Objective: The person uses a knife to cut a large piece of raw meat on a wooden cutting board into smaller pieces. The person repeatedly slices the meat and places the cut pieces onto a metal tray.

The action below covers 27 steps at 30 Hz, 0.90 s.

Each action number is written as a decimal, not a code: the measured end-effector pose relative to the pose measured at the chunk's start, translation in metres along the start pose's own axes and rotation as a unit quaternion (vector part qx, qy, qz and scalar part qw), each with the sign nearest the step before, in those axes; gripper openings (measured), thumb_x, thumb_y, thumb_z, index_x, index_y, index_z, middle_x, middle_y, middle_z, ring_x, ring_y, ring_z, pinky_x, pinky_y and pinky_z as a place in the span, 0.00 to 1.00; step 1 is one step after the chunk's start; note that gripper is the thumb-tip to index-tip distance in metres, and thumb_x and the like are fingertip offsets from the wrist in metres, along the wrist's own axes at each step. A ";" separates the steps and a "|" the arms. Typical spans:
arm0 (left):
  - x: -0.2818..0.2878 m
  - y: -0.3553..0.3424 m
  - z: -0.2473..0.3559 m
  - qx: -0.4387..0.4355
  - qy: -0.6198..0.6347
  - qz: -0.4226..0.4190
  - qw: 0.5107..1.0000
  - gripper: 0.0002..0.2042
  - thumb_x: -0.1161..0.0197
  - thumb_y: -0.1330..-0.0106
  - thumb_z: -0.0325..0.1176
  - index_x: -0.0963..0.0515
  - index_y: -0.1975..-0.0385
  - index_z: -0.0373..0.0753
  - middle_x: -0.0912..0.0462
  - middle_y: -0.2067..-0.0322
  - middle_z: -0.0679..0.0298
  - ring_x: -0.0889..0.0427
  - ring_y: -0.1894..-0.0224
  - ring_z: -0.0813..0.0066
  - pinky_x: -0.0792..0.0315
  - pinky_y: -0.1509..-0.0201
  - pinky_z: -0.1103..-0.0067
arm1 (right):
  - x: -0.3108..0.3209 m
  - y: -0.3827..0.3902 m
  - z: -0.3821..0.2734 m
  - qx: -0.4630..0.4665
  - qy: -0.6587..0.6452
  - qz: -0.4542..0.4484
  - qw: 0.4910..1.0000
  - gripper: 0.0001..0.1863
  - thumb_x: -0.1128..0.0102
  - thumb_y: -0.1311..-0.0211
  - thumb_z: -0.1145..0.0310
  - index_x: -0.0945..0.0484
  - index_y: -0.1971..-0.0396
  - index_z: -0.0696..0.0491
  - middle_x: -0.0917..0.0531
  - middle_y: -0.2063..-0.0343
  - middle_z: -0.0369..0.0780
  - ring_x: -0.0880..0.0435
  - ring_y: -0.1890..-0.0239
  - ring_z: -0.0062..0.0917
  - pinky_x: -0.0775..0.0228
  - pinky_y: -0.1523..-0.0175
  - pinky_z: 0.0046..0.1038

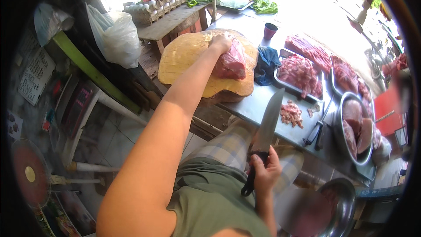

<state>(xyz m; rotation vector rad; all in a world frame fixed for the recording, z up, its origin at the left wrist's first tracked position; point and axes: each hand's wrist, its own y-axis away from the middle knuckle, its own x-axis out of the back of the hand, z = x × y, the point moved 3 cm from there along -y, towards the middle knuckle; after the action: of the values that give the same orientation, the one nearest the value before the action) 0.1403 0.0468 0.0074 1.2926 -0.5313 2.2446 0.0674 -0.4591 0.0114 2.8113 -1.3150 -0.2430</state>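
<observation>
A large slab of raw red meat (232, 63) lies on the right part of a thick, irregular wooden chopping block (182, 59). My left arm reaches far forward, and my left hand (222, 41) is closed on the far upper end of that slab; its fingertips are partly hidden. Close to my body, my right hand (265, 171) grips the black handle of a wide-bladed butcher knife (268, 123). The blade points up and away, apart from the meat. A crumpled blue cloth (266, 65) sits against the block's right side.
Right along the metal table (252, 105) are a tray of cut meat (322, 85), meat trimmings (291, 114), a sharpening steel (316, 129) and a metal bowl of meat chunks (357, 149). A dark cup (270, 30) stands behind. Egg trays (155, 11) occupy a wooden table at far left.
</observation>
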 end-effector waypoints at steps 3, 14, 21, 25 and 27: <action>0.003 0.012 -0.021 -0.105 0.166 0.061 0.979 0.24 0.50 0.22 0.44 0.30 0.32 0.38 0.28 0.34 0.42 0.27 0.32 0.46 0.33 0.29 0.65 | -0.011 -0.002 0.001 -0.001 0.028 -0.031 0.999 0.26 0.34 0.35 0.79 0.27 0.37 0.62 0.18 0.70 0.35 0.22 0.77 0.13 0.28 0.77 0.18; 0.006 0.215 0.030 -0.072 0.310 0.010 0.948 0.36 0.53 0.18 0.40 0.60 0.25 0.20 0.66 0.22 0.35 0.63 0.19 0.46 0.61 0.16 0.66 | -0.025 -0.021 -0.007 0.014 0.063 0.000 0.998 0.26 0.38 0.33 0.81 0.30 0.35 0.63 0.19 0.68 0.37 0.21 0.73 0.16 0.26 0.75 0.19; 0.002 0.204 0.006 -0.027 0.392 0.105 0.914 0.34 0.49 0.19 0.41 0.50 0.26 0.21 0.50 0.25 0.32 0.53 0.20 0.42 0.53 0.17 0.65 | -0.040 -0.054 -0.029 0.029 0.125 -0.014 0.992 0.24 0.40 0.31 0.80 0.30 0.36 0.62 0.20 0.69 0.37 0.21 0.76 0.16 0.26 0.72 0.18; 0.011 0.138 -0.008 0.014 0.306 0.089 0.948 0.34 0.47 0.20 0.44 0.48 0.24 0.27 0.48 0.25 0.35 0.46 0.22 0.42 0.48 0.18 0.65 | -0.051 -0.064 -0.026 -0.003 0.085 -0.047 0.995 0.23 0.43 0.30 0.81 0.32 0.36 0.61 0.21 0.69 0.38 0.21 0.79 0.18 0.26 0.75 0.20; 0.021 0.101 -0.014 -0.003 0.267 0.082 0.960 0.34 0.46 0.22 0.49 0.42 0.26 0.29 0.40 0.27 0.38 0.38 0.25 0.46 0.42 0.21 0.65 | -0.055 -0.064 -0.021 -0.008 0.073 -0.060 0.996 0.22 0.43 0.30 0.81 0.32 0.38 0.61 0.21 0.70 0.38 0.21 0.80 0.18 0.27 0.76 0.21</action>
<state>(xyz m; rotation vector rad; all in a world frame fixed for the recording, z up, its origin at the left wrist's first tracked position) 0.0619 -0.0223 0.0106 0.6045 -0.4495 2.5867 0.0841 -0.3766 0.0337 2.8359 -1.1126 -0.0484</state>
